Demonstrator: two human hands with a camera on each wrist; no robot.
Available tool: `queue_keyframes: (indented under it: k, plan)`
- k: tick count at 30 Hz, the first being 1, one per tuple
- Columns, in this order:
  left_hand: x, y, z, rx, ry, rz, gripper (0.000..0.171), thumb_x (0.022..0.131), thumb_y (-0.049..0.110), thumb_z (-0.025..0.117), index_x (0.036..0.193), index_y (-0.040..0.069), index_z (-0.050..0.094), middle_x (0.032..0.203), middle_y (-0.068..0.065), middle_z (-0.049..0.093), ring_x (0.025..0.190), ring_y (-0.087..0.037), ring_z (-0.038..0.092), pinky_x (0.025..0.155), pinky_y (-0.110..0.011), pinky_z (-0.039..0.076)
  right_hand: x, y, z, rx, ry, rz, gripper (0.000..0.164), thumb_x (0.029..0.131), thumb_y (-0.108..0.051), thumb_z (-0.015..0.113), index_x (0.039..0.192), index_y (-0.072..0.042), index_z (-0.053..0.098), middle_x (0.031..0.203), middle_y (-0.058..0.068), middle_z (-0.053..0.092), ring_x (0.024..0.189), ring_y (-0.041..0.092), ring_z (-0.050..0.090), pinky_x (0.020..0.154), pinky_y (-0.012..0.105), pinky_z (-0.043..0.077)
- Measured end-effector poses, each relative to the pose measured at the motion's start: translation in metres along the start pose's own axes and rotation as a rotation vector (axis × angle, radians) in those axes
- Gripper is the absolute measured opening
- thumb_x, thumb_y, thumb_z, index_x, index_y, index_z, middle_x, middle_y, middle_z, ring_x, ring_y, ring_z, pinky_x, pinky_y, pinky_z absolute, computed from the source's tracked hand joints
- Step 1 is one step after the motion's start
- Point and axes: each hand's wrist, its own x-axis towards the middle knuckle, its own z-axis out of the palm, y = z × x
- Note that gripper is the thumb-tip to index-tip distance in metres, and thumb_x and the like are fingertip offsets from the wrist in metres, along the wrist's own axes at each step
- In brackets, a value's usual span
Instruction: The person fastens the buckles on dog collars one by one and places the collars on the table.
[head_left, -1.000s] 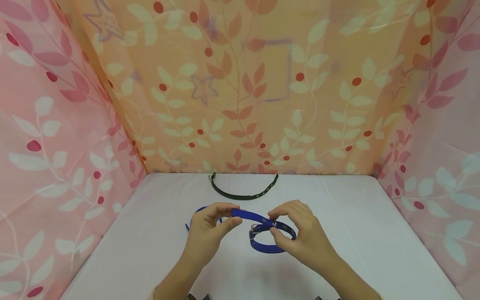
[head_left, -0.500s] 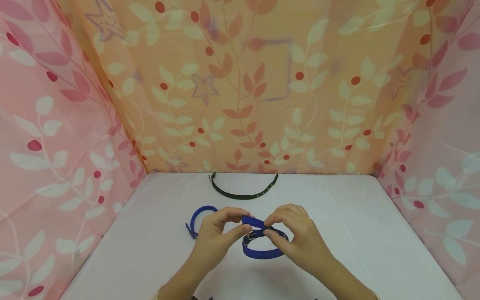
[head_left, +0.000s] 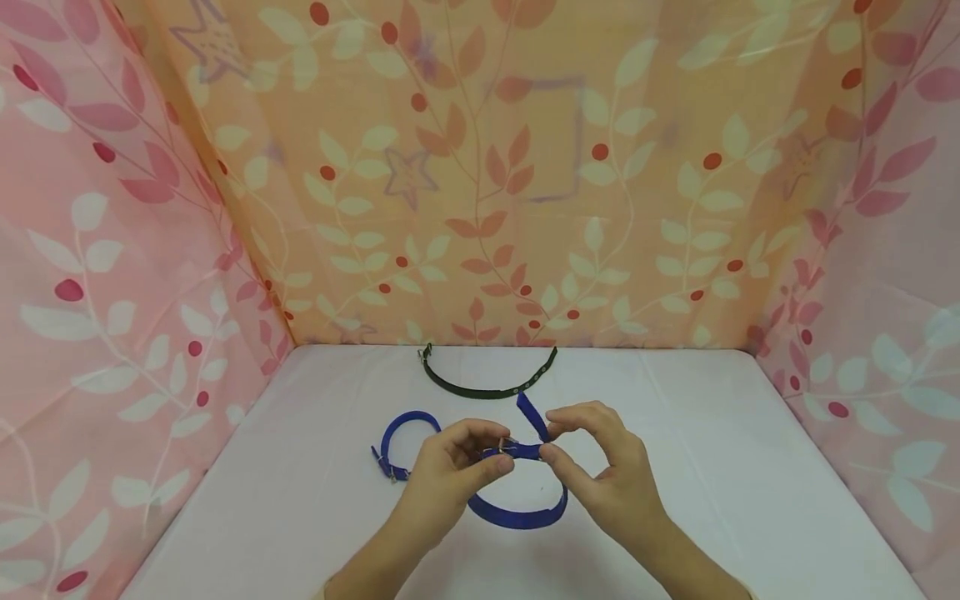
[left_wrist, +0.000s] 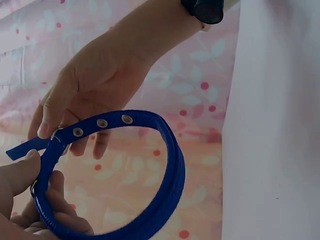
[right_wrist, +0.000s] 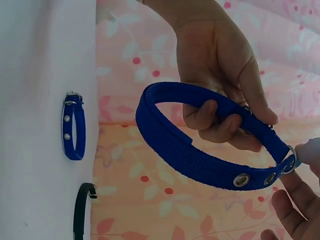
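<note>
A blue strap collar [head_left: 517, 518] with metal eyelets is held up above the table, bent into a loop. My left hand [head_left: 442, 471] pinches it beside the metal buckle [head_left: 506, 446]. With thumb and fingers, my right hand [head_left: 618, 467] pinches the strap by a metal ring [right_wrist: 291, 160]. The strap's free end [head_left: 532, 415] sticks up past the right fingertips in the head view. In the left wrist view this end [left_wrist: 22, 149] reaches beyond the ring, and several eyelets [left_wrist: 102, 123] show along the loop. Fingers partly cover the buckle.
On the white table [head_left: 285, 467], a second blue collar [head_left: 411, 415] lies looped just left of my left hand, partly hidden by it. Farther back, a dark green collar [head_left: 468, 394] lies spread in a curve. Patterned cloth walls [head_left: 480, 167] stand around the table.
My left hand has shifted right and moved from the strap's free end to beside the buckle. The free end now points up near my right fingers, and the loop hangs a little lower.
</note>
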Motion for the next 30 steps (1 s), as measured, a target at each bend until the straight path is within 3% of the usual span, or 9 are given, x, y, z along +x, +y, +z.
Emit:
queue_keyframes:
  k: [7, 12, 21, 26, 30]
  plan:
    - [-0.004, 0.004, 0.003, 0.028, 0.053, 0.040, 0.033, 0.087, 0.026, 0.083, 0.118, 0.017, 0.073, 0.117, -0.006, 0.071, 0.112, -0.025, 0.066, 0.094, -0.027, 0.057, 0.001, 0.000, 0.002, -0.022, 0.030, -0.109, 0.047, 0.076, 0.006, 0.080, 0.119, -0.012, 0.074, 0.096, -0.001, 0.074, 0.097, 0.016, 0.061, 0.096, 0.026, 0.041]
    - [-0.006, 0.004, 0.006, 0.053, 0.095, 0.105, 0.029, 0.088, 0.021, 0.083, 0.115, 0.018, 0.075, 0.113, -0.004, 0.073, 0.110, -0.025, 0.068, 0.091, -0.029, 0.059, 0.002, -0.002, 0.004, -0.041, 0.074, -0.121, 0.042, 0.074, 0.008, 0.078, 0.111, -0.011, 0.078, 0.092, -0.001, 0.074, 0.093, 0.016, 0.062, 0.094, 0.025, 0.041]
    - [-0.010, 0.000, 0.016, 0.007, 0.147, 0.135, 0.028, 0.086, 0.016, 0.085, 0.111, 0.012, 0.075, 0.110, -0.006, 0.075, 0.104, -0.026, 0.070, 0.088, -0.029, 0.060, 0.001, -0.006, 0.004, -0.070, 0.117, -0.100, 0.036, 0.071, 0.010, 0.072, 0.097, -0.014, 0.080, 0.084, -0.002, 0.070, 0.087, 0.014, 0.059, 0.081, 0.020, 0.045]
    - [-0.014, -0.001, 0.021, -0.019, 0.176, 0.139, 0.028, 0.085, 0.016, 0.085, 0.110, 0.011, 0.075, 0.109, -0.008, 0.074, 0.100, -0.027, 0.070, 0.086, -0.028, 0.060, 0.003, -0.008, 0.007, -0.085, 0.142, -0.163, 0.031, 0.066, 0.009, 0.064, 0.085, -0.013, 0.075, 0.080, -0.002, 0.066, 0.085, 0.016, 0.056, 0.081, 0.018, 0.046]
    - [-0.015, -0.002, 0.022, -0.051, 0.171, 0.167, 0.030, 0.085, 0.013, 0.085, 0.112, 0.002, 0.074, 0.110, -0.011, 0.073, 0.101, -0.025, 0.071, 0.087, -0.028, 0.060, 0.006, -0.009, 0.008, -0.094, 0.151, -0.247, 0.029, 0.063, 0.009, 0.060, 0.080, -0.011, 0.071, 0.077, -0.001, 0.062, 0.085, 0.019, 0.055, 0.085, 0.022, 0.044]
